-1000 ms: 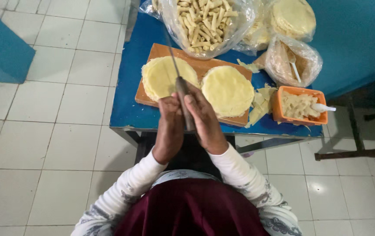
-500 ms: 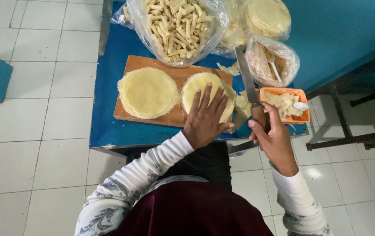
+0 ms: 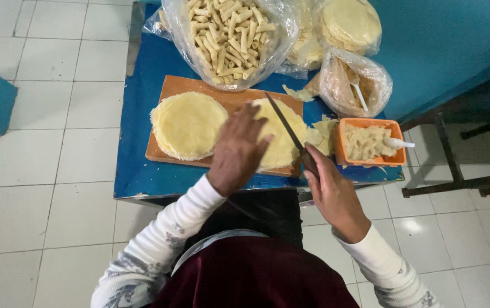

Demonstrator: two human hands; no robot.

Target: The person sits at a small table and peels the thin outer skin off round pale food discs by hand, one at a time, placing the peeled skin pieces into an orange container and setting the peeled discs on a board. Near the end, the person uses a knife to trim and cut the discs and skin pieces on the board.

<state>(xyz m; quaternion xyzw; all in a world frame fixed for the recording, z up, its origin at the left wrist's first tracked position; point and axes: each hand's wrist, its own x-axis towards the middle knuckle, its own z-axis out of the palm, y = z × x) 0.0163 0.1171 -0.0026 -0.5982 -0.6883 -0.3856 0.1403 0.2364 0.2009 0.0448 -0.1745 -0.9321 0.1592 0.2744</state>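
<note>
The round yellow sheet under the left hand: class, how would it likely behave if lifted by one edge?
The yellow sheet looks thin and flat on the wooden board, so probably floppy and light. Its ragged edge suggests it may tear. The left hand pressing it down hints it slides.

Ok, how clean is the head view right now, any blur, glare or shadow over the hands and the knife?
Head view: light is soft and even, with no hard shadows on the cutting board; the knife blade and both the left hand and right hand look slightly soft; mild glare on the clear bag of rolls and on the floor tiles.
</note>
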